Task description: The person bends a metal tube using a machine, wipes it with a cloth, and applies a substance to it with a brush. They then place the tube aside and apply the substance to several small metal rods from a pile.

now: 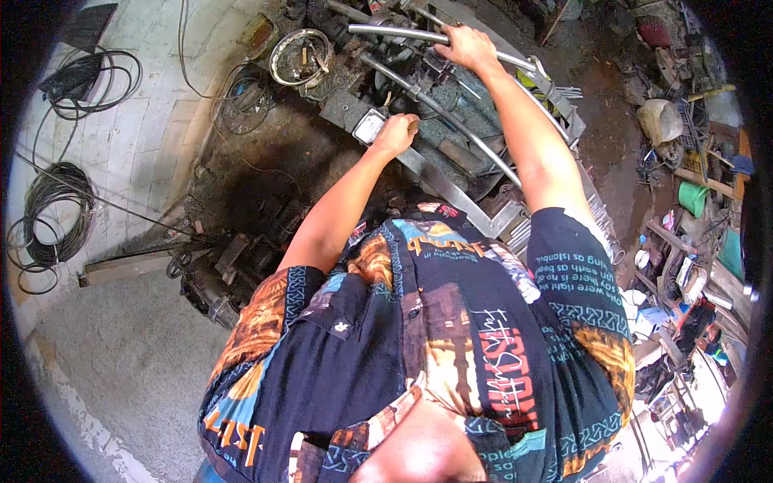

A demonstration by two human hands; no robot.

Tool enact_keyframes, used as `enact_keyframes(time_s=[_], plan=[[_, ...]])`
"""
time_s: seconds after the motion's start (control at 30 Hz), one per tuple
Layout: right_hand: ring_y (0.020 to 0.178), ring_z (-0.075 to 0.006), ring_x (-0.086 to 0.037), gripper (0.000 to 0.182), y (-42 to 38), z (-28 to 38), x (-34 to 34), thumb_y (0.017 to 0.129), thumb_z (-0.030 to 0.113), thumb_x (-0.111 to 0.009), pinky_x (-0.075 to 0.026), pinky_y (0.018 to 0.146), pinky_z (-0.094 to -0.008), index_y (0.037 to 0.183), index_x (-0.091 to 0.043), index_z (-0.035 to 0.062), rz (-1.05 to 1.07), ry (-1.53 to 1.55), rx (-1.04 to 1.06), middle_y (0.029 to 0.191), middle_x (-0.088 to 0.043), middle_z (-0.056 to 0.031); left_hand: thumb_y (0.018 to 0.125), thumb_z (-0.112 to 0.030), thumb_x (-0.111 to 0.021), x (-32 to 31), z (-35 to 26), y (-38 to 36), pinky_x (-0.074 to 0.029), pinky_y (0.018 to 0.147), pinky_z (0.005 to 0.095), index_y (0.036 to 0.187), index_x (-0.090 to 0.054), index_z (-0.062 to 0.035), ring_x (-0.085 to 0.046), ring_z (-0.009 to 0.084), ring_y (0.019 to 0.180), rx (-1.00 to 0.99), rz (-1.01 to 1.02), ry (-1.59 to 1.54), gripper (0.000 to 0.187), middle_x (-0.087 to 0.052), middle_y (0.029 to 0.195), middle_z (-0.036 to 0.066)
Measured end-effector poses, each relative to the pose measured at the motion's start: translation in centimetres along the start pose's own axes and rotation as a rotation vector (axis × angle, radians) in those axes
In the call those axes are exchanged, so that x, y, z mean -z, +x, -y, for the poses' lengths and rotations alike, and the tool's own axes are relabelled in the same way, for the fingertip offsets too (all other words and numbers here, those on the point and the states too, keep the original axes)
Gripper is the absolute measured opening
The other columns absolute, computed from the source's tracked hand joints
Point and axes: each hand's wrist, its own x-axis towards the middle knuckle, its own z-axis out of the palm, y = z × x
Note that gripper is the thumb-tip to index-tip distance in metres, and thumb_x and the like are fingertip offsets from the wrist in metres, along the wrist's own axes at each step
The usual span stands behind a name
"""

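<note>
My right hand (469,48) is at the top centre, its fingers wrapped round a bare metal tube (394,32) that runs crosswise over the machine. My left hand (394,134) sits lower and to the left, its fingers curled beside a small pale square box (369,126). What those fingers hold, if anything, is hidden. Between the hands a long round metal bar (451,119) slants down to the right across the dark machine (451,153). A flat metal rail (447,187) runs from beside my left hand toward my chest.
A round pale-rimmed container (301,56) holds small pieces left of the machine. Coiled black cables (56,211) lie on the light floor at left. A dark motor-like unit (213,282) stands near my left elbow. At right are scattered scrap and a green bucket (692,198).
</note>
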Motion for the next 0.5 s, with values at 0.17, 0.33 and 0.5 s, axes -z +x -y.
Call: enact_keyframes(time_s=[0.17,0.33,0.5], plan=[[0.099,-0.0338,-0.065,0.046,-0.3,0.1,-0.2,0.083,0.046,-0.063,-0.050,0.089,-0.0479,0.117,-0.060,0.0147,0.010,0.017,-0.029,0.102,-0.069,-0.0156,0.086,-0.010,-0.062,0.0,0.0,-0.6,-0.051,0.085,0.0424,0.113,-0.062,-0.0012,-0.064,0.0359,0.096,0.006,-0.031,-0.047,0.029,-0.067,0.101,0.019],[0.102,-0.0342,-0.064,0.048,0.4,-0.4,-1.0,0.080,0.046,-0.065,-0.049,0.092,-0.0478,0.117,-0.062,0.0159,-0.007,0.079,-0.043,0.105,-0.068,-0.0157,0.085,-0.005,-0.060,0.1,-0.2,-1.4,-0.051,0.085,0.0402,0.112,-0.061,0.0000,-0.065,0.0337,0.098,-0.006,-0.080,-0.127,0.027,-0.067,0.103,0.019],[0.102,-0.0348,-0.064,0.047,1.1,-0.4,-0.9,0.077,0.046,-0.066,-0.049,0.091,-0.0477,0.114,-0.064,0.0167,-0.001,0.114,-0.049,0.107,-0.068,-0.0155,0.084,-0.001,-0.057,0.0,0.0,-1.5,-0.051,0.086,0.0403,0.109,-0.060,0.0033,-0.065,0.0348,0.098,-0.033,-0.112,-0.127,0.025,-0.067,0.102,0.022]])
